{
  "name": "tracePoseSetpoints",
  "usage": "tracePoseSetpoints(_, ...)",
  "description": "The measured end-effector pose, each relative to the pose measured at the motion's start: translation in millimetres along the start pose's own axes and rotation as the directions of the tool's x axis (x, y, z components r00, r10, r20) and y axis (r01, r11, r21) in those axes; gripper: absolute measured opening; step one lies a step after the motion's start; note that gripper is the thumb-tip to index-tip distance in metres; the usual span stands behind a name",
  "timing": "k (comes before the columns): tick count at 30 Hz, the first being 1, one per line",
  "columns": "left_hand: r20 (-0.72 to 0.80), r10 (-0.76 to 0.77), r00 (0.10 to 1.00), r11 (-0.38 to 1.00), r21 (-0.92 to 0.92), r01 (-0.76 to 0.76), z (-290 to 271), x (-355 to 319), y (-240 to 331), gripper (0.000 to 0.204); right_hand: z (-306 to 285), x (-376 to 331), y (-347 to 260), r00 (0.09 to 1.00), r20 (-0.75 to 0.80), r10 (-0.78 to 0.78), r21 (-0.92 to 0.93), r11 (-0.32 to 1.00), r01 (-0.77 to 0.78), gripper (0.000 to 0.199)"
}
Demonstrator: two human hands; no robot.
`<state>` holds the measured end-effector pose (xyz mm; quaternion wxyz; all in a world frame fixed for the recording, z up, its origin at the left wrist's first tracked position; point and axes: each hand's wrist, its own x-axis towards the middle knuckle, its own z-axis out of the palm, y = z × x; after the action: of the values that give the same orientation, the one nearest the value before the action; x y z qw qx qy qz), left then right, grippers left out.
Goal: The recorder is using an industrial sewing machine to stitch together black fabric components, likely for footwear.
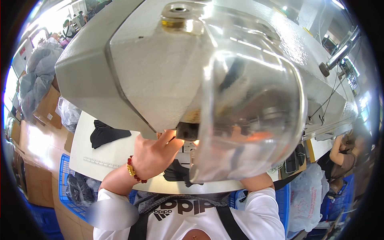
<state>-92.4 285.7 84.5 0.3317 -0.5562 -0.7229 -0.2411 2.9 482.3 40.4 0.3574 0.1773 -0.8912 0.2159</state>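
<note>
A white sewing machine head (152, 68) fills the upper middle, with a clear curved plastic guard (256, 100) on its front. My left hand (154, 156), with a red and gold bracelet at the wrist, reaches up under the machine head near the lit needle area. Its fingers are bent and pinched together; the machine hides the tips and whatever is between them. Beside that wrist a dark cloth piece (176, 173) lies on the white table (86, 150). My right forearm (258, 183) goes in behind the guard, where the hand is only a blurred patch.
Another black cloth piece (107, 134) lies on the table's left, above a ruler scale (100, 162). A blue basket (64, 180) with dark bagged items stands at the left. At the right are a phone (291, 164), a plastic bag (308, 196) and another person (346, 154).
</note>
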Motion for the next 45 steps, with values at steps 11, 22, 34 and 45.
tracePoseSetpoints(11, 0.106, -0.060, 0.993, 0.997, -0.041, 0.065, -10, -2, -10, 0.021, 14, 3, 0, 0.985, -0.139, -0.102, 0.036, 0.993, 0.108, 0.018)
tracePoseSetpoints(22, 0.023, -0.152, 0.988, 0.982, -0.108, 0.154, -9, 3, -9, 0.011, 22, 3, 1, 0.995, -0.075, 0.067, 0.113, 0.992, -0.059, 0.019)
tracePoseSetpoints(34, 0.143, -0.162, 0.976, 0.981, -0.080, 0.175, -13, 4, -13, 0.014, -19, 14, -15, 0.929, 0.226, -0.293, -0.593, 0.715, 0.370, 0.016)
tracePoseSetpoints(45, 0.190, -0.296, 0.936, 0.403, -0.864, 0.303, 77, -55, -166, 0.027, -113, -42, -20, 0.933, 0.003, 0.359, -0.402, 0.855, -0.327, 0.012)
